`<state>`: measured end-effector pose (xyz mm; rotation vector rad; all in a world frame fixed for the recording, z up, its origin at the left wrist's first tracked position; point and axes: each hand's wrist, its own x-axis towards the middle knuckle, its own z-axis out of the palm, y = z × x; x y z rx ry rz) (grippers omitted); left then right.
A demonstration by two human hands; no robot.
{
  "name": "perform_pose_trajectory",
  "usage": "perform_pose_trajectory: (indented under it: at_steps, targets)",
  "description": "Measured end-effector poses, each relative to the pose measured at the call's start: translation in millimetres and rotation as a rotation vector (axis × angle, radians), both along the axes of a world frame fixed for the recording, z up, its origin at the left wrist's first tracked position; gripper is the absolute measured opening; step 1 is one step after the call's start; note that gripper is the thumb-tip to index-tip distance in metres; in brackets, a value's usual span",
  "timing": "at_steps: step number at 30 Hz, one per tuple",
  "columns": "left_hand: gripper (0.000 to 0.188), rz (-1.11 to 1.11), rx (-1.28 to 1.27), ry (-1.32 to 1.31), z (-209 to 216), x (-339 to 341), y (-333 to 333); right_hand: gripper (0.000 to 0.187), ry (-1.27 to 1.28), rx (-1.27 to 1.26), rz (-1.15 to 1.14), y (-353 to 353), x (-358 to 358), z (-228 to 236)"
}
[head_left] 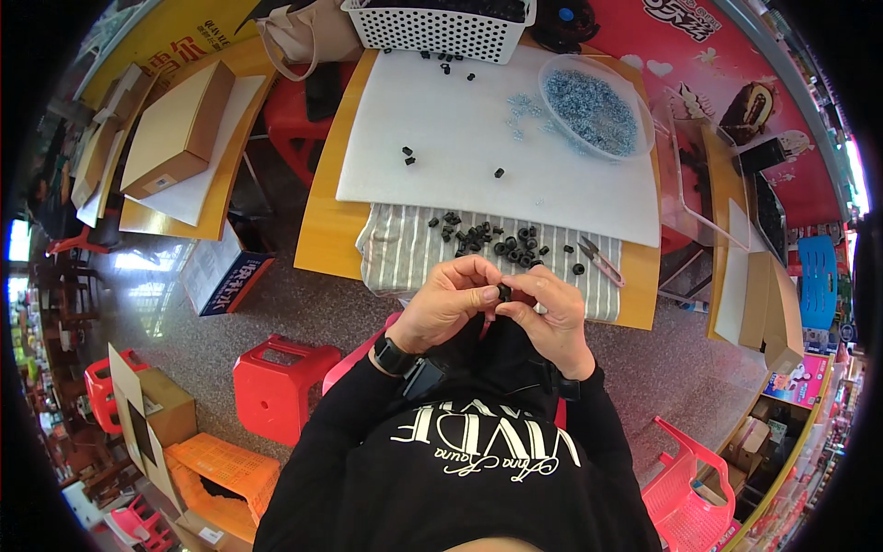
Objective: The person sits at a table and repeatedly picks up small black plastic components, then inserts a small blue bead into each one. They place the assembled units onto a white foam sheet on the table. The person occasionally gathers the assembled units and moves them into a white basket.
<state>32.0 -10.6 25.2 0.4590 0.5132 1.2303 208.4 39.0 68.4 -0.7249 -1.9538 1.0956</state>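
Note:
Close together over the table's near edge, my left hand [452,296] and my right hand [549,311] pinch one small black part [504,293] between the fingertips. Its exact kind is too small to tell. Just beyond my hands, a pile of similar black parts [478,237] lies on a grey striped cloth [405,241]. To the right of the pile rests a small pair of snips [602,262] with pinkish handles. Farther back, a clear round tub [647,120] holds many small light blue pieces [589,110], and some of these lie loose beside it.
A white sheet [432,110] covers the wooden table, with a few black parts scattered on it. At the back stands a white perforated basket [441,32] of dark items. Red stools [280,386], an orange crate [230,465] and cardboard boxes [179,129] stand around.

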Motion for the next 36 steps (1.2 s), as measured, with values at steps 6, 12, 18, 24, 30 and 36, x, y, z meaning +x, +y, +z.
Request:
perform_pose_trajectory:
  at_steps: [6,12,18,24,30,36]
  targets:
    - [0.013,-0.073,-0.087,-0.236,-3,4,2,0.031,0.074,0.050,-0.111,-5,-6,-7]
    - [0.017,-0.084,-0.136,-0.408,-9,10,-1,0.034,0.008,0.115,-0.176,-13,-16,5]
    - [0.022,0.041,0.034,0.159,-1,3,3,0.026,-0.053,0.067,-0.136,-9,-1,7]
    - [0.029,0.316,0.541,1.206,4,15,15,0.027,-0.070,-0.045,-0.201,-3,5,-33]
    - [0.028,0.436,0.671,1.457,-2,31,13,0.027,-0.129,0.137,-0.292,-5,2,-42]
    - [0.031,0.443,0.753,1.573,-5,35,16,0.029,-0.115,0.306,-0.317,-5,2,-55]
